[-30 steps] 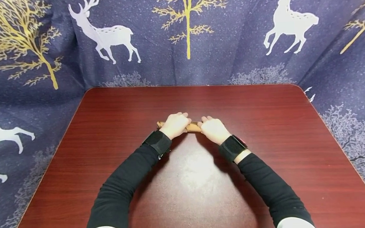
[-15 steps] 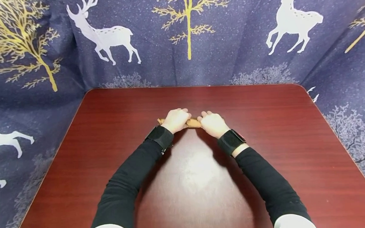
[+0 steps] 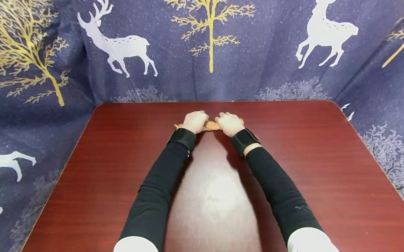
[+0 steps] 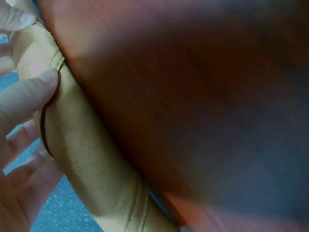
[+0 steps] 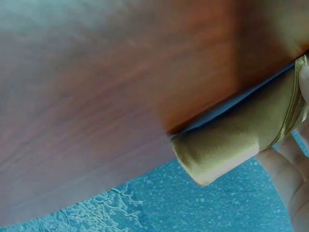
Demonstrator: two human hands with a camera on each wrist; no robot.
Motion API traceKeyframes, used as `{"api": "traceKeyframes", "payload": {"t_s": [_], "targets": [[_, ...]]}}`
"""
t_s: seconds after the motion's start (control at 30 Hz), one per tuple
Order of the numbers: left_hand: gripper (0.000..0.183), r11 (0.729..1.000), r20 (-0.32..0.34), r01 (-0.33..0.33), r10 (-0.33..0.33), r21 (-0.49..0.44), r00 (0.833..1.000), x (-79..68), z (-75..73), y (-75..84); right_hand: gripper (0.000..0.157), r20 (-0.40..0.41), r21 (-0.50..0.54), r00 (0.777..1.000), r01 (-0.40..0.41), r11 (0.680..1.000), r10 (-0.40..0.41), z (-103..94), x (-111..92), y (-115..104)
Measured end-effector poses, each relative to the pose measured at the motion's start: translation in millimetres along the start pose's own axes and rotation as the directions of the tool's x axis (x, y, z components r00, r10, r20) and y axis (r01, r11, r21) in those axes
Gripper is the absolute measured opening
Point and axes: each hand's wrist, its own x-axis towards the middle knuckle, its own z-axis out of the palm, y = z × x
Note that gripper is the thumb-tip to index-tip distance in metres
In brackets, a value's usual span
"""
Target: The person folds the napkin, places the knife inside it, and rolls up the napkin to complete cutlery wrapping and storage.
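A roll of tan stitched cloth (image 3: 212,125) lies crosswise between both hands near the far side of the table. My left hand (image 3: 194,121) grips its left part. In the left wrist view, the thumb (image 4: 31,99) presses on the cloth (image 4: 87,140) while other fingers sit behind it. My right hand (image 3: 230,124) holds the right part. The right wrist view has the cloth's rounded end (image 5: 217,140) sticking out past that hand (image 5: 289,169), with a seam running near the fingers. Much of the roll is hidden under the hands in the head view.
The dark red wooden table (image 3: 123,173) spreads out on all sides of the arms. Its back edge lies just beyond the hands. A blue curtain (image 3: 173,56) printed with white deer and yellow trees hangs behind and beside it.
Both hands have moved forward with the tan cloth roll, closer to the table's back edge, and the arms are straighter. The hold on the cloth looks unchanged.
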Motion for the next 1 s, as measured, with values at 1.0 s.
{"api": "traceKeyframes", "payload": {"t_s": [1.0], "targets": [[0.036,1.000,-0.006,0.029,-0.029,-0.007,1.000,8.6,7.3,-19.0,0.047,0.035,0.072,0.992,-0.121,0.990,0.119,4.3,9,11]]}}
